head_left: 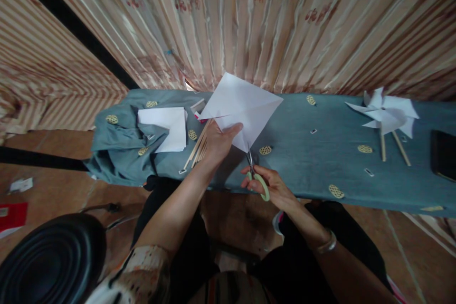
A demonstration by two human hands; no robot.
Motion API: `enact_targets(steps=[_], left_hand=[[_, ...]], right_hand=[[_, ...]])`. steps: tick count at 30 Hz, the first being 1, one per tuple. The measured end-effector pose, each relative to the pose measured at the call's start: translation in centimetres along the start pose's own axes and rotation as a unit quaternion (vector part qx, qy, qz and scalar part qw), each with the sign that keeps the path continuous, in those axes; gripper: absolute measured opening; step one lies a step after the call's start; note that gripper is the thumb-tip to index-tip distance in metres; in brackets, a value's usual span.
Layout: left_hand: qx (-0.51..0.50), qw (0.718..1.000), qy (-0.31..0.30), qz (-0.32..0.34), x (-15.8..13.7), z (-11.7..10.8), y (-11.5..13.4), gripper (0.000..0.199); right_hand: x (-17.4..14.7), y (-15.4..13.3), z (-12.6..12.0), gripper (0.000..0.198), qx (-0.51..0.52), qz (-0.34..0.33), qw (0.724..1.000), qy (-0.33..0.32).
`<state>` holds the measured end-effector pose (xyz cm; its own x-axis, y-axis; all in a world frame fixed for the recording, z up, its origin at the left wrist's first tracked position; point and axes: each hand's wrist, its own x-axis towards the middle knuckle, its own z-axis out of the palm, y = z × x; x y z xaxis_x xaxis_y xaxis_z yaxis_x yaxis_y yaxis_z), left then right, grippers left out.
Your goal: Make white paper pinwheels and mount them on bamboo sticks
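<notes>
My left hand [220, 140] is closed on a white square sheet of paper [245, 99], its thumb lying on top and the fingers hidden underneath. A slit shows at the sheet's left side. In my right hand [272, 185] is a pair of scissors [259, 181] with pale green handles, fingers through the loops. The blades meet the paper's near corner. Several thin wooden sticks [201, 145] lie beside my left hand. Left of them is a stack of white paper [173, 128] with a notch on its left side.
White paper pinwheels [386, 110] with wooden sticks lie at the right of the narrow cloth-covered table [299, 166]. A dark object [443, 154] rests at its right end. A small box [198, 107] is behind the sticks. Striped curtains [256, 23] hang behind; a black round seat [53, 261] stands lower left.
</notes>
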<state>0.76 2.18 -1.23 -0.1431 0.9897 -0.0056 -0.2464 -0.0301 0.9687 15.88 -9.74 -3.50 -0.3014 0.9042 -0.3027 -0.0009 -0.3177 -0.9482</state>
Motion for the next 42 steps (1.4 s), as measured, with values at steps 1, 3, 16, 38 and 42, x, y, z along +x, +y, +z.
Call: enact_targets(steps=[1,3,16,38,42], left_hand=[[0.002,1.000,-0.005,-0.001,-0.1,0.1,0.0,0.023],[0.002,1.000,-0.012,-0.006,-0.3,0.1,0.1,0.023],[0.019,1.000,-0.024,-0.002,-0.7,0.1,-0.5,0.024],[0.037,0.998,-0.034,0.023,-0.6,0.0,-0.9,0.027],[0.041,0.999,-0.032,0.015,-0.6,-0.1,-0.7,0.024]], right_hand=[[0.0,0.0,-0.1,0.053,0.001,-0.001,1.000,0.003],[0.1,-0.1,-0.2,0.053,0.002,-0.002,1.000,0.009],[0.2,-0.5,-0.1,0.049,-0.011,-0.018,1.000,0.021],[0.3,-0.5,0.1,0.052,-0.027,0.001,0.999,0.032],[0.3,-0.6,0.2,0.049,-0.027,0.001,0.999,0.035]])
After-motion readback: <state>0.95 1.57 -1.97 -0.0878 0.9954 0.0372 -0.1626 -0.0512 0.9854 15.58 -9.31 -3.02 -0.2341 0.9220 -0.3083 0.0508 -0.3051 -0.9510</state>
